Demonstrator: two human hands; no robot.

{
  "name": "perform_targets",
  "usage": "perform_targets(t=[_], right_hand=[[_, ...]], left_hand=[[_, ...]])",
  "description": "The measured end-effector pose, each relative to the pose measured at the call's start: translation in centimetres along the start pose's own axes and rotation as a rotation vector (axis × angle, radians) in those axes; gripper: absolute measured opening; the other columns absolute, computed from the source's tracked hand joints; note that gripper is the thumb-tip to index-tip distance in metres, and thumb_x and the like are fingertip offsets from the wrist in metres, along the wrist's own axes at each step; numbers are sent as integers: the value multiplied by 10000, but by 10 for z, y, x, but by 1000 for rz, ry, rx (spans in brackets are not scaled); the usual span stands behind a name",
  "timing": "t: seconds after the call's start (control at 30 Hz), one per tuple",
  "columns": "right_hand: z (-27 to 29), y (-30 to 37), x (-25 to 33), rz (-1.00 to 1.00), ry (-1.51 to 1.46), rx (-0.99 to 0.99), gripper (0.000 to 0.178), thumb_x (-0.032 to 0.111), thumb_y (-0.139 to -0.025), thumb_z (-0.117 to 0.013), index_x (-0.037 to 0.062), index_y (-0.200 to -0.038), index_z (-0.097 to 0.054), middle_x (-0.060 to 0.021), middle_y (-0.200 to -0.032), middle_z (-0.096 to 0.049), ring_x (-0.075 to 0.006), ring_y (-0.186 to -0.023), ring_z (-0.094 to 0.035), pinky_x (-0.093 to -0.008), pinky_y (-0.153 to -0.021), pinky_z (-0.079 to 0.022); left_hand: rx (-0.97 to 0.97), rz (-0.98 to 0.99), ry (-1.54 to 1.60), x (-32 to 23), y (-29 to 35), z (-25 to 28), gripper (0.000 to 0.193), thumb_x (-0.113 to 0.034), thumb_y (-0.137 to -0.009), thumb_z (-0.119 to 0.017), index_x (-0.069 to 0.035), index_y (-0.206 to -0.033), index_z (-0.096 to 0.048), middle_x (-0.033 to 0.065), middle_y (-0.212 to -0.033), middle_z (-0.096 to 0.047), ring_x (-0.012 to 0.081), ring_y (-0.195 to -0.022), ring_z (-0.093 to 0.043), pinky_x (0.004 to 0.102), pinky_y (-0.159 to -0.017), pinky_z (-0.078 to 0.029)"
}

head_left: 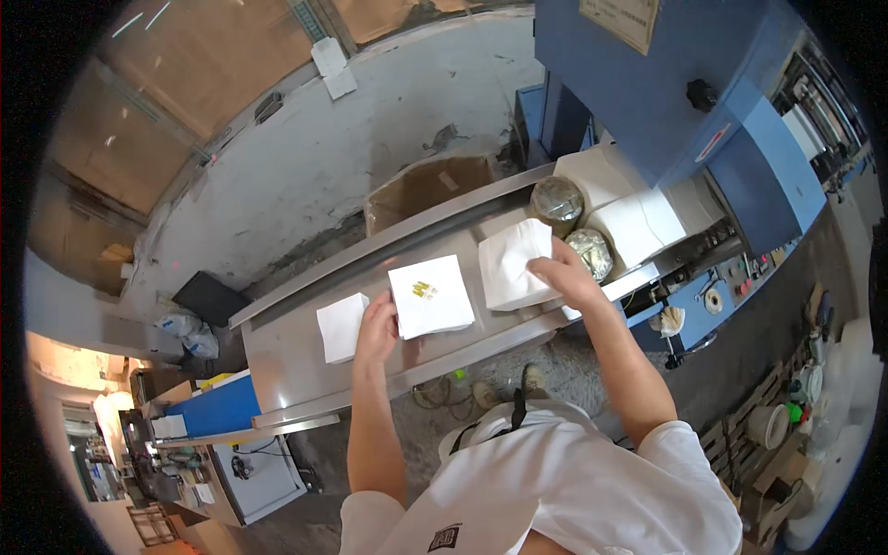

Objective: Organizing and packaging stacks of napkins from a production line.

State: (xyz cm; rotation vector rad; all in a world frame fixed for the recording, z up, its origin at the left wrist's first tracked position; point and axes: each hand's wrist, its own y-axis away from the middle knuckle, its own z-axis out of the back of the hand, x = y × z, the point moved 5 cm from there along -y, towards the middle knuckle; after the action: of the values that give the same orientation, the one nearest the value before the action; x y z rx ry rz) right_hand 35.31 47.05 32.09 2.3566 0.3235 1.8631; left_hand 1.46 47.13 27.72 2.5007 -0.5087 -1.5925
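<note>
A square stack of white paper napkins (444,314) with a gold print on top lies on the metal table. My left hand (377,331) holds this stack by its left edge, its fingers closed along the side. To the right sits a second stack of white napkins (511,264), its top sheet slightly rumpled. My right hand (566,274) grips the right side of that stack, thumb on top; some fingers are hidden. Left of my left hand, a smaller white stack (340,327) lies flat.
The metal table (287,361) has raised rails. Two round, clear-topped containers (557,199) stand beside the blue machine (638,83), where white paper (638,227) comes out. A cardboard box (430,185) is behind the table. A blue tool shelf (708,301) stands to the right.
</note>
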Motion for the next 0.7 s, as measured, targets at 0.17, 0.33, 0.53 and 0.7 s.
perform_targets(t=[0.17,0.33,0.53,0.7], right_hand=[[-10,6,10,29,52,53,470,62,-809,-603,-4,-1267,-518,-62,-1064,-641,-144,-937,-605,-294,-827,-474],[-43,18,22,55,127,135,525,195,-874,-647,-27,-1316,-472,-84,-1125,-627,-140,-1000,-586,-274,-855,-469],[-58,18,21,-127,-266,146,514,392,-1024,-416,11,-1367,-449,-91,-1203,-595,-158,-1068,-577,-309,-902,-473],[-35,14,9,-153,-165,88,516,435,-1032,-371,-1,-1262,-525,-107,-1086,-631,-146,-922,-608,-300,-798,-499]], left_hand=[[-702,-504,-738,-17,33,22,460,-72,-935,-539,51,-1365,-430,182,-1272,-584,208,-1154,-578,309,-969,-458],[-136,-73,-454,-11,27,-113,625,-341,-999,-503,24,-1465,-304,199,-1468,-397,243,-1317,-432,338,-1090,-331],[73,70,26,2,5,-168,657,-539,-1009,-350,-23,-1411,-408,85,-1368,-502,207,-1208,-498,334,-1024,-380],[105,255,-121,12,-6,-173,708,-608,-964,-405,-4,-1324,-491,86,-1268,-580,170,-1127,-560,316,-963,-425]])
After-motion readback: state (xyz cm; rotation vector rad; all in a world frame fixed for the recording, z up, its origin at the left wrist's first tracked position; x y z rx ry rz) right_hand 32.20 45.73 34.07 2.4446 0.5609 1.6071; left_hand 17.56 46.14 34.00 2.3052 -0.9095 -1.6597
